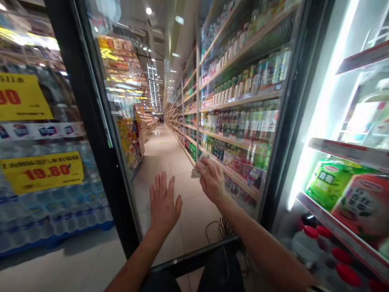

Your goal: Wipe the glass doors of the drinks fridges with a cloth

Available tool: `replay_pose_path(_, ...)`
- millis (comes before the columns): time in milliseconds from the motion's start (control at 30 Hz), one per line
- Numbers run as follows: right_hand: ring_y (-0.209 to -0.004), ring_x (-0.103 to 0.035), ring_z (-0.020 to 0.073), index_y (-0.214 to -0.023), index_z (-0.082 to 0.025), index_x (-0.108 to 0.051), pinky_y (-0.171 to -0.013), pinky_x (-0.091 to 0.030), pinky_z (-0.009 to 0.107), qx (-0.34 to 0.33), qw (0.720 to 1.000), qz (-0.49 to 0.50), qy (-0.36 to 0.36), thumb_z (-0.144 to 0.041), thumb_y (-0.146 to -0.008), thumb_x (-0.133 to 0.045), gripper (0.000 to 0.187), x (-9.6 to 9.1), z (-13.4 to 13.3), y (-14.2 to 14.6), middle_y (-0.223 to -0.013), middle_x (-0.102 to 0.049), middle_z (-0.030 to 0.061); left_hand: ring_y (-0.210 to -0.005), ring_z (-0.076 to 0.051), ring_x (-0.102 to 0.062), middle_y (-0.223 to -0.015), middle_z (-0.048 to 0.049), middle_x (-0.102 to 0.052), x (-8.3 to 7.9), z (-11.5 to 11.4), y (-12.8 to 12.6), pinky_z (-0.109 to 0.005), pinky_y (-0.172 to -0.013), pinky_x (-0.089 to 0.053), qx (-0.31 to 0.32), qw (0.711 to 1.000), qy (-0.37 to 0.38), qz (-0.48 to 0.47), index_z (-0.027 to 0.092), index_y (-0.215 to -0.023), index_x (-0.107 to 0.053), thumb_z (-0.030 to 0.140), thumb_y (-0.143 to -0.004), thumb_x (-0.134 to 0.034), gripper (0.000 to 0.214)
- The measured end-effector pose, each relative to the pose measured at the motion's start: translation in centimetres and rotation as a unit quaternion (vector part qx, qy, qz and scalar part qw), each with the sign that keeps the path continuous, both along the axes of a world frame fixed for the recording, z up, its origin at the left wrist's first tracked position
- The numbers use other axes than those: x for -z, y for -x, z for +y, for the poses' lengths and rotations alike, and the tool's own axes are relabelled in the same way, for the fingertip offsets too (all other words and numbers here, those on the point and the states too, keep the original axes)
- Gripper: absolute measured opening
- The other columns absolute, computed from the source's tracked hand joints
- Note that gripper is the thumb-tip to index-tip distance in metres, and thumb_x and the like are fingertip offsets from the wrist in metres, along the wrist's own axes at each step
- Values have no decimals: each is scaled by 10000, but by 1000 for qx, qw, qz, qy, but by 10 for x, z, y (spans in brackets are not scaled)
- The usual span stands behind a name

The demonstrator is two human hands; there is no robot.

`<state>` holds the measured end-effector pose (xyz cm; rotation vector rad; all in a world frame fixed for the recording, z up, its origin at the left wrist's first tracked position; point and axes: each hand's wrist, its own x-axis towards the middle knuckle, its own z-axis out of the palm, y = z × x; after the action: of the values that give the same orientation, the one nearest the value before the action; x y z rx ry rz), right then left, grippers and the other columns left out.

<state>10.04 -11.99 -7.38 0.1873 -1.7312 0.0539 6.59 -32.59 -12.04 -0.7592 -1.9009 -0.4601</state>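
Observation:
A glass cooler door [179,190] with a black frame stands open in front of me, and the store aisle and shelves show in its glass. My left hand [164,205] is open, fingers stretched up, palm toward the glass. Whether it touches the pane I cannot tell. To its right and a little higher, my right hand [213,179] is closed on a crumpled pale cloth [195,172] at the glass. Most of the cloth is hidden behind the fingers, and its exact material is unclear.
Right of the door is a lit cooler shelf [349,150] with green and reddish drink packs [330,180] and red-capped bottles [310,235] below. At left, wrapped bottled water [57,211] is stacked under yellow price signs [44,172]. My knees [221,269] are near the door's bottom edge.

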Motion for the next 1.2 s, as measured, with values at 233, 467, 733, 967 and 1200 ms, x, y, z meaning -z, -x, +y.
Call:
replay_pose_path(233,-1385,-160,261,-1351,-223,-392,-1076,-259,518,40,999,11,7,-133,-826,-384,532,17,-8,9,-1418,-369,80,-1391,-322,-57,-1514,-164,-77,6,9,-2,-563,-1078,-169,4,1000,-10,2,160,-1401,-258,202,-812,-502,638)
replay_pose_path(467,-1376,-208,232,-1300,-245,-453,-1092,-225,531,92,994,-10,61,-137,-848,-393,468,49,44,-3,-1408,-403,74,-1388,-299,-85,-1488,-175,-194,15,9,0,-555,-1087,-159,8,1000,22,-14,145,-1376,-321,159,-800,-488,600)
replay_pose_path(733,-1392,-160,221,-1283,-290,-471,-1095,-280,490,2,994,-80,-73,-84,-827,-417,504,65,25,-4,-1406,-410,30,-1386,-305,-50,-1469,-202,-226,20,16,-7,-564,-1079,-179,-18,999,30,-38,101,-1343,-375,145,-778,-497,580)
replay_pose_path(967,-1381,-182,287,-1371,-149,-354,-1058,-293,560,134,956,69,253,-130,-848,-361,524,68,73,-16,-1498,-183,160,-1385,-310,-51,-1478,-183,-217,25,21,-9,-582,-1075,-179,-28,998,20,-57,125,-1382,-313,140,-771,-501,640)
replay_pose_path(1200,-1356,-275,222,-1277,-317,-480,-1071,-323,499,35,995,-89,-40,-39,-804,-407,553,87,43,-17,-1434,-375,38,-1386,-309,-48,-1475,-181,-232,30,24,-11,-583,-1077,-174,-21,998,21,-52,124,-1375,-330,131,-787,-478,607)
